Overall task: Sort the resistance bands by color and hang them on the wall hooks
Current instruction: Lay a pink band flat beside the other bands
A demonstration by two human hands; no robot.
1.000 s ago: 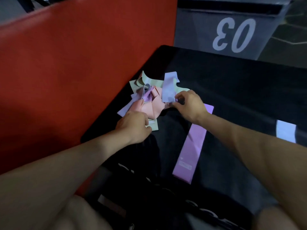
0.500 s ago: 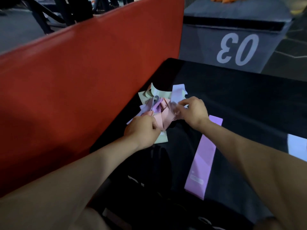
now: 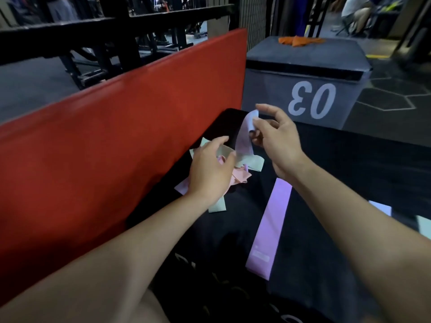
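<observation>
Black mat [image 3: 349,173] | right grip [image 3: 277,141] pinches lilac band [image 3: 245,138] | left grip [image 3: 210,171] relaxed, hiding pile [image 3: 242,173]

Single head view, looking forward and down, close over black surface [image 3: 349,183].

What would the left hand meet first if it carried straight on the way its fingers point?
Probably the lavender band, which the right hand is lifting from the pile of bands. The left hand points up and right toward that strip. Depth is unclear, so it might pass in front.
</observation>
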